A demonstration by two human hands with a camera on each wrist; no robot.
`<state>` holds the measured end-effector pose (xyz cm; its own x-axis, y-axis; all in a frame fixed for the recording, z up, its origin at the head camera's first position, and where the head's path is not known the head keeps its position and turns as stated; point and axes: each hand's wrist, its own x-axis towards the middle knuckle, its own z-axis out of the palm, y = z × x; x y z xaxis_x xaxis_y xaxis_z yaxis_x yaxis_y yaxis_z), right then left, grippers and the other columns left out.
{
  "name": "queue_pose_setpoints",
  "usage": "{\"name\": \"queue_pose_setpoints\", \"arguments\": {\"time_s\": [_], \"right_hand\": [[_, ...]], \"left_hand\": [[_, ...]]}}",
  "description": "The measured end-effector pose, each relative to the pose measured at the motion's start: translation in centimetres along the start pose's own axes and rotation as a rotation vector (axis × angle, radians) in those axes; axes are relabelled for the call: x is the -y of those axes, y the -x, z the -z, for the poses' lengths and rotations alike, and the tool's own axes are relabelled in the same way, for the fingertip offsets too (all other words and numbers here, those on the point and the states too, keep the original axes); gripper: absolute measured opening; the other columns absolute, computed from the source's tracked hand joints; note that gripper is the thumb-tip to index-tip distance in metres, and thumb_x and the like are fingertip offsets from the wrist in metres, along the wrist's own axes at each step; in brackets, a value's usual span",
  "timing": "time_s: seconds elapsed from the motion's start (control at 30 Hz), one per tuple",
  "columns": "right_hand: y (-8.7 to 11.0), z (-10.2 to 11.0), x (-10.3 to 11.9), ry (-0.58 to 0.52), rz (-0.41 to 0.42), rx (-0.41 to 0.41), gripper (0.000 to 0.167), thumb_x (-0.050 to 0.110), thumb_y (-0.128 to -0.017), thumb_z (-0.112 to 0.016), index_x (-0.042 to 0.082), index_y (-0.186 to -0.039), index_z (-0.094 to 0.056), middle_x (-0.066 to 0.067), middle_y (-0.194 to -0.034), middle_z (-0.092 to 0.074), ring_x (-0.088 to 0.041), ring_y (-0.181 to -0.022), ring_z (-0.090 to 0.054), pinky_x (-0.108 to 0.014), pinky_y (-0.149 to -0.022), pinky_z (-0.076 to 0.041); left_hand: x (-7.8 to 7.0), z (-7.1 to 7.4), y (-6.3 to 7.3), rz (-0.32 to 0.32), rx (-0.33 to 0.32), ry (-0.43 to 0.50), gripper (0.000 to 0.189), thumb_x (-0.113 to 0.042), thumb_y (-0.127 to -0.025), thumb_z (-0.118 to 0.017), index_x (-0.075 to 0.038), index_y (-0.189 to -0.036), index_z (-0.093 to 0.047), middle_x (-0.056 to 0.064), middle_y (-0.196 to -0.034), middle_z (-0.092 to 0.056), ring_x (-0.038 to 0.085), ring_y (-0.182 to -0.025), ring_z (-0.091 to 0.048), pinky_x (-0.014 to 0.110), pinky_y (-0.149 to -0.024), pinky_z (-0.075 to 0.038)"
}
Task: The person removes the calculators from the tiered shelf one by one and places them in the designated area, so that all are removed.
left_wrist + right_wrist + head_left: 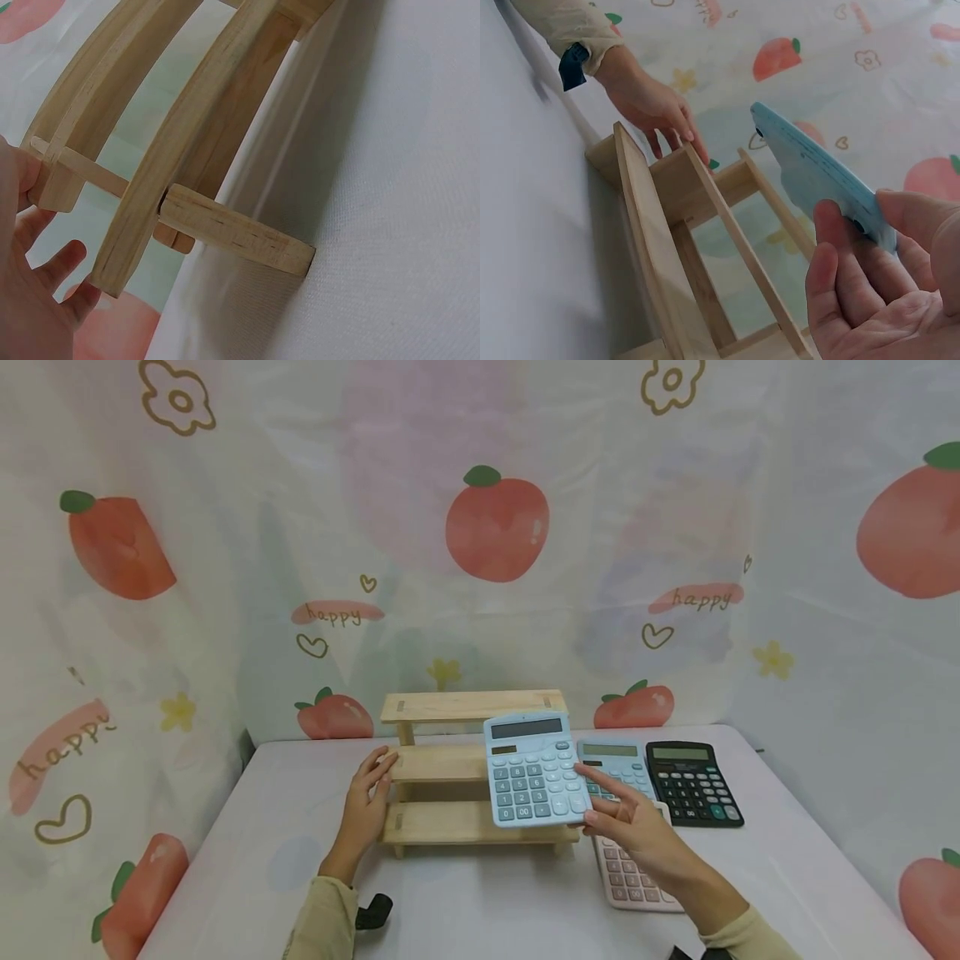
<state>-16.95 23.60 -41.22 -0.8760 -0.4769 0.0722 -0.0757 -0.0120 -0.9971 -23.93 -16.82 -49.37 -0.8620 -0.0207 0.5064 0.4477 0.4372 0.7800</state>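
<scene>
My right hand [648, 843] grips a light blue calculator [532, 768] by its lower right corner, keys facing me, in front of a three-step wooden display rack [438, 822]. In the right wrist view, the thumb presses one side of this calculator [817, 169] while the fingers support the other. The calculator hides part of the rack's right half. At the rack's left end, my left hand [363, 810] touches the middle step with spread fingers. The left wrist view shows those fingertips [84, 300] against the board ends.
Right of the rack lie another blue calculator [611, 750], a black calculator [693, 785] and a pink calculator [630, 877], partly behind my right hand. A fruit-print cloth [495, 635] surrounds the white table [480, 910] at the back and sides.
</scene>
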Motion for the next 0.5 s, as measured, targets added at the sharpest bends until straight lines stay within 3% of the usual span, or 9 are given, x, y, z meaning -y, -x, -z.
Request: {"name": "queue_pose_setpoints", "arguments": {"time_s": [0.2,0.5], "right_hand": [[1.0,0.8,-0.6,-0.002,-0.030,-0.001,0.070,0.009,-0.104,-0.052,0.008,-0.163,-0.014,0.017,-0.133,-0.066,-0.007,-0.118,-0.067,-0.025,-0.097,-0.056],[2.5,1.9,-1.3,-0.024,-0.019,-0.018,0.069,0.005,-0.104,-0.050,0.007,-0.163,-0.013,0.013,-0.133,-0.067,-0.007,-0.108,-0.070,-0.025,-0.091,-0.058]], "left_hand": [[0.1,0.0,0.0,-0.007,-0.008,0.000,0.036,-0.007,-0.105,-0.049,0.001,-0.138,-0.060,0.021,-0.153,-0.047,0.041,-0.141,-0.044,0.062,-0.113,-0.036],[0.1,-0.1,0.0,0.008,-0.002,0.000,0.036,-0.008,-0.105,-0.048,0.002,-0.139,-0.059,0.021,-0.154,-0.046,0.042,-0.142,-0.042,0.063,-0.114,-0.035]]}}
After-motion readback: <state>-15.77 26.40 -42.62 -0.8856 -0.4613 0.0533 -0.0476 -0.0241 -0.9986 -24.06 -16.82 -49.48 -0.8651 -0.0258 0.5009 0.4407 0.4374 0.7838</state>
